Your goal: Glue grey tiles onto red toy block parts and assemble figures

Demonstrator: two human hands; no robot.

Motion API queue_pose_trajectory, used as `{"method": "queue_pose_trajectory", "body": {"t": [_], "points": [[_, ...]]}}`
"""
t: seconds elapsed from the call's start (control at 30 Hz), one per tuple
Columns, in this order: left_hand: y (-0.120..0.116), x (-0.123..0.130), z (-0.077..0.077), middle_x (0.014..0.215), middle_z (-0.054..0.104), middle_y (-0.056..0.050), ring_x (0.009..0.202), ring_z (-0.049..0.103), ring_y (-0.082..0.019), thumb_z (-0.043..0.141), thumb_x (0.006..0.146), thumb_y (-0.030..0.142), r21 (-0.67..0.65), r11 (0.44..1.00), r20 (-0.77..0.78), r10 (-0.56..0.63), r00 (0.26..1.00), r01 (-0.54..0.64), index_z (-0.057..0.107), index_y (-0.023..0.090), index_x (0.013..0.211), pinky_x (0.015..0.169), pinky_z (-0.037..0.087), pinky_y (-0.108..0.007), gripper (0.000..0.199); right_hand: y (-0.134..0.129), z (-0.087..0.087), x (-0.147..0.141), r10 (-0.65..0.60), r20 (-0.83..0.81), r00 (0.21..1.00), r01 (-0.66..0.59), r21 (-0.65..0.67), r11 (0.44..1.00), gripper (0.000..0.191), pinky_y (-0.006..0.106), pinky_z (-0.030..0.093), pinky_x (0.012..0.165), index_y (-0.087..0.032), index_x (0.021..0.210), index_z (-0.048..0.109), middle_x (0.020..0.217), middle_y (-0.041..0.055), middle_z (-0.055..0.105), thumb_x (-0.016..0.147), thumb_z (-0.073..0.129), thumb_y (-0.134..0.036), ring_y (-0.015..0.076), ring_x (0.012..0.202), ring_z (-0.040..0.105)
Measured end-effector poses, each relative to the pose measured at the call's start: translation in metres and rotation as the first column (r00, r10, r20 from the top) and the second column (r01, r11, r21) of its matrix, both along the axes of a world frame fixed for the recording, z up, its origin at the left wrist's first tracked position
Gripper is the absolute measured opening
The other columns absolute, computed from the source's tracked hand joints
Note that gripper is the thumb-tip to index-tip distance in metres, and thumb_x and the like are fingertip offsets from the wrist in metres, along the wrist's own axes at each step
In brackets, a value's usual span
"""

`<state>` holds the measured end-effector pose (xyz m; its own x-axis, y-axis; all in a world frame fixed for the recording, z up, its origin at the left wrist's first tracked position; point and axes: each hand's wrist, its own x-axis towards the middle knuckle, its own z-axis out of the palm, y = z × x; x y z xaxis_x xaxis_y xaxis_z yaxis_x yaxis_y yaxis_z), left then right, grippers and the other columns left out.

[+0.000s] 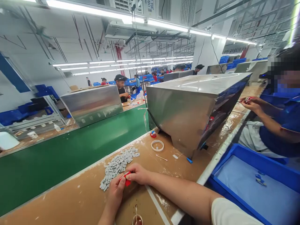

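Observation:
Between my two hands is a small red part (127, 182), low over the brown tabletop; its exact kind is too small to make out. My left hand (116, 187) has its thumb and fingers closed on the part's left side. From the right, my right hand (138, 173) pinches the same part with thumb and forefinger. Just beyond the hands lies a heap of small grey flat pieces (119, 164). A small cup (137, 220) with a thin stick (136, 210) standing in it is close to me, below the hands.
Farther along the table are a white ring (157, 145), a cotton swab (161, 157), a red-and-blue piece (153, 134) and a blue clip (189, 160). A metal hood (182, 115) stands ahead. A green conveyor belt (70, 150) runs left. A blue bin (234, 175) and a seated co-worker (276, 125) are right.

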<state>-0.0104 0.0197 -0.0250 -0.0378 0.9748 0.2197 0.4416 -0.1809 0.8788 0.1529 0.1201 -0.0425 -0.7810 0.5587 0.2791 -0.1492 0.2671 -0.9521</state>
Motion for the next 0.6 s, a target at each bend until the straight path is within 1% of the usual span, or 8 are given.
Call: {"method": "queue_pose_trajectory", "body": {"t": [0.07, 0.13, 0.27, 0.33, 0.4, 0.5, 0.6], "points": [[0.002, -0.004, -0.002, 0.071, 0.07, -0.007, 0.07, 0.064, -0.028, 0.046, 0.091, 0.094, 0.0, 1.0, -0.012, -0.007, 1.0, 0.007, 0.071, 0.021, 0.07, 0.066, 0.056, -0.037, 0.08, 0.001, -0.001, -0.001, 0.005, 0.008, 1.0, -0.005, -0.013, 1.0, 0.061, 0.026, 0.028, 0.06, -0.019, 0.065, 0.05, 0.06, -0.0069, 0.037, 0.083, 0.071, -0.074, 0.0082, 0.063, 0.034], [0.004, -0.008, -0.002, 0.071, 0.072, -0.007, 0.071, 0.066, -0.028, 0.047, 0.091, 0.093, 0.007, 1.0, -0.008, -0.012, 1.0, 0.012, 0.073, 0.022, 0.07, 0.067, 0.058, -0.038, 0.078, 0.003, -0.001, -0.002, 0.014, 0.022, 1.0, -0.013, -0.037, 0.999, 0.061, 0.026, 0.028, 0.06, -0.019, 0.066, 0.052, 0.06, -0.0071, 0.038, 0.083, 0.073, -0.073, 0.0083, 0.064, 0.035], [0.001, -0.011, 0.001, 0.073, 0.076, -0.006, 0.072, 0.07, -0.029, 0.052, 0.092, 0.089, 0.018, 1.0, -0.009, -0.018, 1.0, 0.018, 0.074, 0.022, 0.071, 0.071, 0.062, -0.038, 0.073, 0.006, -0.002, -0.004, 0.078, 0.072, 0.994, -0.07, -0.096, 0.993, 0.055, 0.025, 0.034, 0.063, -0.015, 0.076, 0.065, 0.064, -0.0058, 0.05, 0.085, 0.077, -0.067, 0.0095, 0.068, 0.043], [-0.002, -0.011, 0.003, 0.069, 0.073, -0.006, 0.068, 0.068, -0.028, 0.055, 0.09, 0.089, 0.025, 1.0, -0.017, 0.002, 1.0, -0.001, 0.069, 0.023, 0.066, 0.068, 0.062, -0.038, 0.072, 0.007, -0.002, -0.005, 0.097, 0.111, 0.989, -0.083, -0.126, 0.989, 0.049, 0.025, 0.037, 0.065, -0.013, 0.081, 0.071, 0.066, -0.0054, 0.054, 0.087, 0.078, -0.061, 0.01, 0.07, 0.046], [-0.005, -0.011, 0.004, 0.065, 0.07, -0.005, 0.065, 0.065, -0.027, 0.057, 0.087, 0.09, 0.022, 0.998, -0.014, 0.055, 0.998, -0.055, 0.066, 0.022, 0.063, 0.066, 0.062, -0.038, 0.072, 0.006, 0.0, -0.007, 0.089, 0.157, 0.984, -0.065, -0.152, 0.986, 0.043, 0.024, 0.039, 0.067, -0.012, 0.081, 0.074, 0.065, -0.0058, 0.054, 0.09, 0.08, -0.053, 0.0102, 0.071, 0.047], [-0.006, -0.015, 0.002, 0.062, 0.069, -0.005, 0.061, 0.062, -0.026, 0.06, 0.082, 0.093, -0.029, 0.99, -0.019, 0.138, 0.99, -0.139, 0.066, 0.021, 0.061, 0.061, 0.06, -0.038, 0.075, 0.005, 0.006, -0.01, 0.067, 0.216, 0.974, -0.025, -0.192, 0.981, 0.035, 0.022, 0.043, 0.072, -0.011, 0.079, 0.075, 0.065, -0.0059, 0.056, 0.094, 0.081, -0.043, 0.0101, 0.074, 0.051], [0.001, -0.025, -0.003, 0.061, 0.07, -0.006, 0.06, 0.064, -0.027, 0.059, 0.078, 0.099, -0.068, 0.986, -0.071, 0.146, 0.987, -0.151, 0.067, 0.021, 0.059, 0.059, 0.06, -0.038, 0.081, 0.004, 0.014, -0.011, 0.057, 0.235, 0.97, 0.003, -0.246, 0.969, 0.023, 0.018, 0.046, 0.078, -0.011, 0.081, 0.077, 0.072, -0.0056, 0.065, 0.094, 0.082, -0.028, 0.0094, 0.079, 0.057]]}}
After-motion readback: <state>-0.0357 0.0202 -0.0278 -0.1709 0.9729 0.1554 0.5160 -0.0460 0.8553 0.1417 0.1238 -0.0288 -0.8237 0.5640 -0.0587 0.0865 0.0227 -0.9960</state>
